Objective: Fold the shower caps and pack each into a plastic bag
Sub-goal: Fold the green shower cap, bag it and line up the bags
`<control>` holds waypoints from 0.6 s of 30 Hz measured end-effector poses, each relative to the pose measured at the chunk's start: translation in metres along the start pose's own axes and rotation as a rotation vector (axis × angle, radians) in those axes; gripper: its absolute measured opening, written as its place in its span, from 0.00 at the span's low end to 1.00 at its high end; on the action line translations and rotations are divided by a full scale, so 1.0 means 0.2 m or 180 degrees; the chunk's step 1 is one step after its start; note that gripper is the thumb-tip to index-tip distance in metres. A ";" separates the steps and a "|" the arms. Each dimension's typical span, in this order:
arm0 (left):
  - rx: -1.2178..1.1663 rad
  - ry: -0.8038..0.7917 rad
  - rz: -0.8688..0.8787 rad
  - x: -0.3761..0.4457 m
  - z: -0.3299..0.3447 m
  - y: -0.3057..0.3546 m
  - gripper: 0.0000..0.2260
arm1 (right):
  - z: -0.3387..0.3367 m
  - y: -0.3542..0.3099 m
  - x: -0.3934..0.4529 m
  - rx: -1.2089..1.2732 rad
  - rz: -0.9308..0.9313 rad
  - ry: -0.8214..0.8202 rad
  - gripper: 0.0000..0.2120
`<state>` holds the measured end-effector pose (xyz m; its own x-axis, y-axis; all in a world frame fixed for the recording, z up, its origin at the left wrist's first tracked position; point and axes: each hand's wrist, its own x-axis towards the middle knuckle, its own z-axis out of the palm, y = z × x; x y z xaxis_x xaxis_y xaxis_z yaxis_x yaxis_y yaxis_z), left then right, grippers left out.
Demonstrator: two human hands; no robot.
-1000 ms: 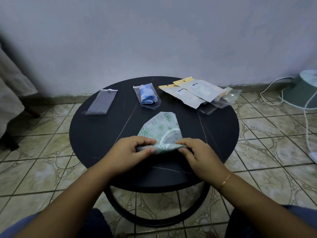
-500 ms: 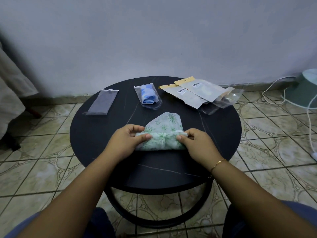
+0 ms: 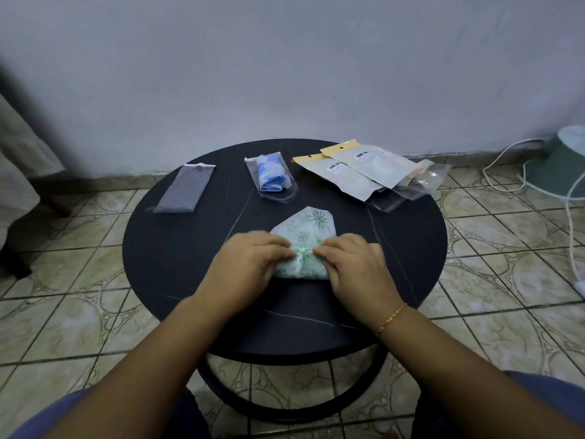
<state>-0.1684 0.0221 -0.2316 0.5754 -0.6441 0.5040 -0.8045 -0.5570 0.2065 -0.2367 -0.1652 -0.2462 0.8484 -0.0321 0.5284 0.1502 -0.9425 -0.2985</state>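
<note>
A person sits at a round black bench (image 3: 164, 264), both hands on a green-patterned shower cap (image 3: 308, 228) lying near the bench's middle. The left hand (image 3: 250, 264) and right hand (image 3: 354, 267) lie palm down on the cap's folded near part, fingers fairly straight, fingertips almost meeting at the centre. Half a second ago each hand pinched an outer end of the rolled near edge; since then both have slid inward and flattened the fold, which now sits further from the person. The cap's pointed far part still shows beyond the fingers. At the far side lie a clear bag holding a folded blue shower cap (image 3: 270, 176), an empty plastic bag (image 3: 185, 192) to its left, and a stack of packets (image 3: 370, 171) to its right, all unmoved.
</note>
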 end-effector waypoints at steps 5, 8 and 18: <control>-0.0344 -0.0739 -0.0424 -0.02 -0.02 0.00 0.22 | -0.04 0.04 0.00 0.0070 0.0127 -0.1001 0.19; -0.0390 -0.0772 -0.0613 -0.01 -0.01 -0.01 0.23 | -0.07 0.04 0.00 0.0048 0.0102 -0.1310 0.26; -0.1156 -0.0543 -0.1558 0.03 -0.08 -0.02 0.18 | -0.11 0.08 0.07 0.1406 0.0951 -0.0925 0.08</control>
<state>-0.1638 0.0279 -0.2156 0.8807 -0.4511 0.1447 -0.4238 -0.6140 0.6658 -0.2340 -0.1889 -0.2266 0.9808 -0.1232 0.1509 0.0280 -0.6775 -0.7350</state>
